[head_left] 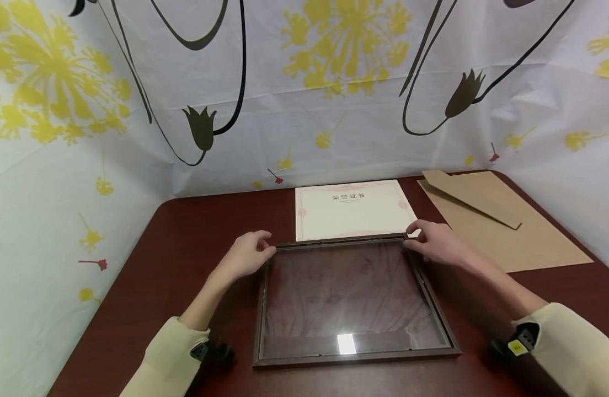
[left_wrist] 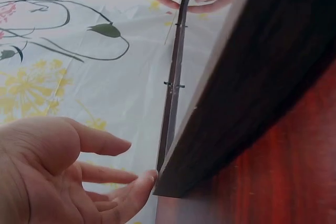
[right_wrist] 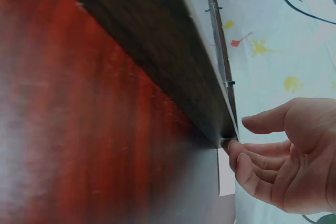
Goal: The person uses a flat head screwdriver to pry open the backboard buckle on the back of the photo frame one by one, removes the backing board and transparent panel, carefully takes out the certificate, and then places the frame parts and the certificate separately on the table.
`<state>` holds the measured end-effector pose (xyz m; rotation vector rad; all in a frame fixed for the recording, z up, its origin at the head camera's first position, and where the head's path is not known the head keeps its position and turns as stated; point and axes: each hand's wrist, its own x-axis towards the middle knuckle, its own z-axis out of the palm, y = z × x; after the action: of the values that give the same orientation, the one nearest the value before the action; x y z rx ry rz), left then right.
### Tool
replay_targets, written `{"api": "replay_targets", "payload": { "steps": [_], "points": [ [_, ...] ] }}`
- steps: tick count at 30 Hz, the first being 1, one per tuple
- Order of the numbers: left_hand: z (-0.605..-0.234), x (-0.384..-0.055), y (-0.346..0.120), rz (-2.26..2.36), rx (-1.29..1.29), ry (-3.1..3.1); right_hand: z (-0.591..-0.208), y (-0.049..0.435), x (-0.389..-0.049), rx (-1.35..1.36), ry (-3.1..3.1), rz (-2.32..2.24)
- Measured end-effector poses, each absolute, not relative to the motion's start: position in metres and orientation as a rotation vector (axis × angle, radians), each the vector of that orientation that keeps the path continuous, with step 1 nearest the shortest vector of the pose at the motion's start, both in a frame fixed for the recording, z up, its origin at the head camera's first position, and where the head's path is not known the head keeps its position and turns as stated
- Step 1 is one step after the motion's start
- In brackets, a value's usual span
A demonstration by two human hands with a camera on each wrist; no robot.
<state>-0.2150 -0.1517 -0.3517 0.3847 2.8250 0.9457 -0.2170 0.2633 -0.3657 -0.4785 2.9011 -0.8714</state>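
A dark brown picture frame with a clear pane lies flat on the table in the head view. My left hand is at its far left corner; in the left wrist view, fingertips meet the corner while the thumb stays apart. At the far right corner is my right hand, its fingertips against the corner and its thumb held off in the right wrist view. Small dark tabs stick out along the frame's inner edge.
Behind the picture frame lies a cream certificate with printed characters, partly covered by the frame's far edge. A brown backing board with a raised flap lies at the right. A patterned white cloth hangs behind the dark red table.
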Motion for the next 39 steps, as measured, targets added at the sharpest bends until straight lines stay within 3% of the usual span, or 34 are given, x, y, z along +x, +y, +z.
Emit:
{"api": "replay_targets", "payload": {
  "steps": [20,28,39],
  "points": [
    [-0.369,-0.187,-0.154,0.872,0.266,2.779,-0.376,0.278,-0.209,-0.626,2.749,-0.899],
    [-0.376,-0.181,-0.156,1.219,0.108,2.623,-0.375,0.278,-0.214,-0.767,2.751,-0.848],
    [-0.374,-0.186,-0.155,1.807,0.046,2.205,-0.379,0.283,-0.216,-0.689,2.764,-0.851]
  ]
}}
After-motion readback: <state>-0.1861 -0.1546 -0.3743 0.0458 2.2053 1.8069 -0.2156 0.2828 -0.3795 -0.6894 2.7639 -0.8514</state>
